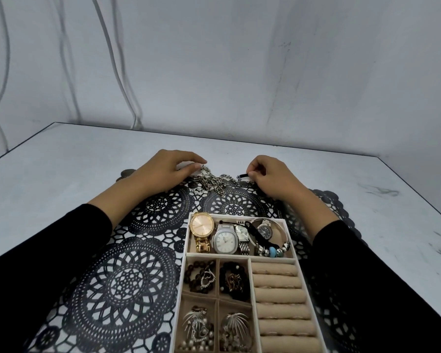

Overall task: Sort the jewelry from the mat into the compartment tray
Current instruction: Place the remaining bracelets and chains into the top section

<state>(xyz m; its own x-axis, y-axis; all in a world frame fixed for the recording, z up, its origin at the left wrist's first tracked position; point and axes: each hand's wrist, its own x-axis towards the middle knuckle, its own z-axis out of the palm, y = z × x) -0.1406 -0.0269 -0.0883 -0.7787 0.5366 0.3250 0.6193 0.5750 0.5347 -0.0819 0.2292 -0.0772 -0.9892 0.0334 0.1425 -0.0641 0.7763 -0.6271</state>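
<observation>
Done: the tray [187, 240] is mostly stocked. Its far long compartment holds the watches [224, 239] and a beaded bangle [273, 249]. The four small compartments hold bracelets [201, 276] and earrings [199, 324], and thin rings sit in the ring rolls [278, 289].
Left: a tangle of silver chains [211, 183] lies at the far edge of the mat [127, 276], well apart from the tray. I see no other loose jewelry on the mat.
Left hand [163, 171]: fingers curled, thumb and forefinger pinching the top of the chains.
Right hand [273, 179]: fingers curled, pinching a small dark piece [243, 175] just beside the chains; whether it belongs to them I cannot tell.
Step in hand: probably untangling or lifting the chains.
Progress: near the end, by my judgement, with the chains still to be sorted.
Tabletop [61, 154]: carries mat and tray.
</observation>
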